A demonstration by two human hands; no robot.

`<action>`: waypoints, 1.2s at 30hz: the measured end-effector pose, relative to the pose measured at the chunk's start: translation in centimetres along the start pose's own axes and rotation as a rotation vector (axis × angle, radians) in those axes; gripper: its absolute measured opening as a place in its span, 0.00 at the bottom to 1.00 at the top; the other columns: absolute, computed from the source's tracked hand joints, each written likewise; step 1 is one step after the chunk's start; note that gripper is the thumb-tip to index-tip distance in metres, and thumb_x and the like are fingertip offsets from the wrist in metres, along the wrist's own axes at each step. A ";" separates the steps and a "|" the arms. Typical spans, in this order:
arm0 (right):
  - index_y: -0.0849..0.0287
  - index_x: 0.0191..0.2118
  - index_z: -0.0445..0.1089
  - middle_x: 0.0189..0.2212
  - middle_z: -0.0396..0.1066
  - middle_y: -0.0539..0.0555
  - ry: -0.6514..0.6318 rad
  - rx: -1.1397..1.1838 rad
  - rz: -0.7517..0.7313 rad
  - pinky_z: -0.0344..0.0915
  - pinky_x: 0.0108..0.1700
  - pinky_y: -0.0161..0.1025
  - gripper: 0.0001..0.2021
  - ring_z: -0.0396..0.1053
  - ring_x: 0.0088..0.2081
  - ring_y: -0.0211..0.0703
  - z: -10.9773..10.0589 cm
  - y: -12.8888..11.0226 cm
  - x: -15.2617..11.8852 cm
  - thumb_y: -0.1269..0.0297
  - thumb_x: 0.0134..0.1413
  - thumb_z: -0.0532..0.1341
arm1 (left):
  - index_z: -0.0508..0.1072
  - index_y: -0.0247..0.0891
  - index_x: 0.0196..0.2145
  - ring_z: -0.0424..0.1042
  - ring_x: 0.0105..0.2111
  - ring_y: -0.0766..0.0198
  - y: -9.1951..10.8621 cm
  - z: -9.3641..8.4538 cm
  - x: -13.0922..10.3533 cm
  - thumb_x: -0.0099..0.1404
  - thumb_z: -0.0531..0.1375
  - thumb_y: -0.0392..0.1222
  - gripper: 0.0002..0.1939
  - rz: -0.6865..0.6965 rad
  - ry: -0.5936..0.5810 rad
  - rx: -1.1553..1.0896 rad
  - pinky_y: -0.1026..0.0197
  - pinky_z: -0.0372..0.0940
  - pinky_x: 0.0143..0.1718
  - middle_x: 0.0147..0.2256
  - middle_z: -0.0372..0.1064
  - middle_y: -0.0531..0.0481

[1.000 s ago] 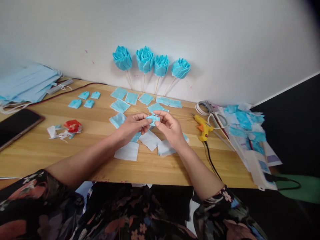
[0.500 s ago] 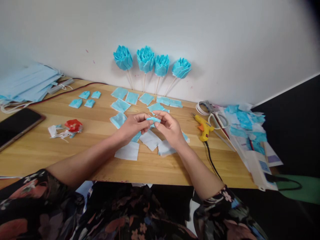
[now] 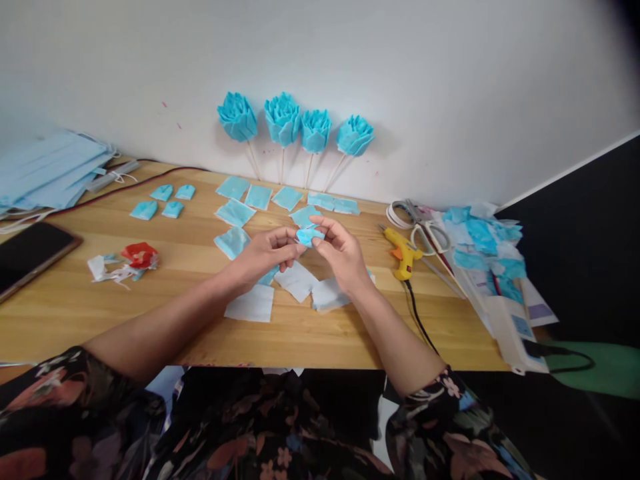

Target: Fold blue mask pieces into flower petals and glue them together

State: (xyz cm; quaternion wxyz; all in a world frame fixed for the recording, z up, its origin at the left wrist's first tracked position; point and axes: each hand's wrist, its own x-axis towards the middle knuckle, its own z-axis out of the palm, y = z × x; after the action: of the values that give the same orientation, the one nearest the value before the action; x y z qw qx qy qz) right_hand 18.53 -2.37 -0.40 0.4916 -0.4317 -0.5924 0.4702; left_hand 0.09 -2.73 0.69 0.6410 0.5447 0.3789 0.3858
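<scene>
Above the middle of the table, a small folded piece of blue fabric (image 3: 309,237) is pinched between my two hands. My left hand (image 3: 273,253) grips its left end with thumb and fingers. My right hand (image 3: 340,253) has the other end, its index finger raised along the top. Under and around the hands lie cut blue squares (image 3: 235,213), some with the white side up, such as a white square (image 3: 250,303) near the front. Several folded blue petals (image 3: 145,211) rest to the left in a small group.
Several blue fabric flowers (image 3: 283,120) on sticks lean against the wall. To the right are a yellow glue gun (image 3: 403,253), scissors (image 3: 430,239) and a heap of blue scraps (image 3: 485,240). Leftward lie a phone (image 3: 35,257), red scrap (image 3: 140,256) and stacked face masks (image 3: 55,167).
My fingers have shifted on the blue piece, which now shows more of its face. The whole view has moved slightly, so the things on the table appear a little further left.
</scene>
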 end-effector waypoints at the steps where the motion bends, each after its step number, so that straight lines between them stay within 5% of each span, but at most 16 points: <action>1: 0.52 0.51 0.72 0.36 0.71 0.49 0.004 0.016 0.008 0.68 0.46 0.42 0.19 0.70 0.40 0.42 0.1 -0.1 0.0 0.57 0.53 0.66 | 0.72 0.37 0.35 0.65 0.24 0.70 0.0 0.0 0.0 0.59 0.66 0.47 0.12 -0.001 0.007 0.005 0.66 0.59 0.25 0.26 0.67 0.55; 19: 0.49 0.53 0.70 0.35 0.71 0.49 -0.059 0.034 0.014 0.68 0.49 0.46 0.19 0.69 0.40 0.43 0.7 -0.5 -0.4 0.58 0.55 0.65 | 0.71 0.37 0.29 0.62 0.22 0.71 -0.1 0.0 0.3 0.59 0.66 0.46 0.11 0.058 0.153 -0.048 0.65 0.58 0.24 0.22 0.64 0.55; 36: 0.48 0.53 0.70 0.37 0.73 0.50 -0.126 0.042 0.040 0.69 0.48 0.45 0.20 0.70 0.41 0.43 1.0 -0.6 -0.7 0.53 0.56 0.65 | 0.68 0.37 0.24 0.58 0.21 0.71 0.3 0.1 0.1 0.57 0.66 0.46 0.13 0.069 0.130 0.030 0.64 0.54 0.24 0.21 0.61 0.56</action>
State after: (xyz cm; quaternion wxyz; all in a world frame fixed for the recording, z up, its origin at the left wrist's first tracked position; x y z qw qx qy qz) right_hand 17.66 -3.27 0.02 0.4528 -0.4028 -0.6032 0.5186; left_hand 0.20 -2.66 1.00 0.5931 0.5407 0.4066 0.4366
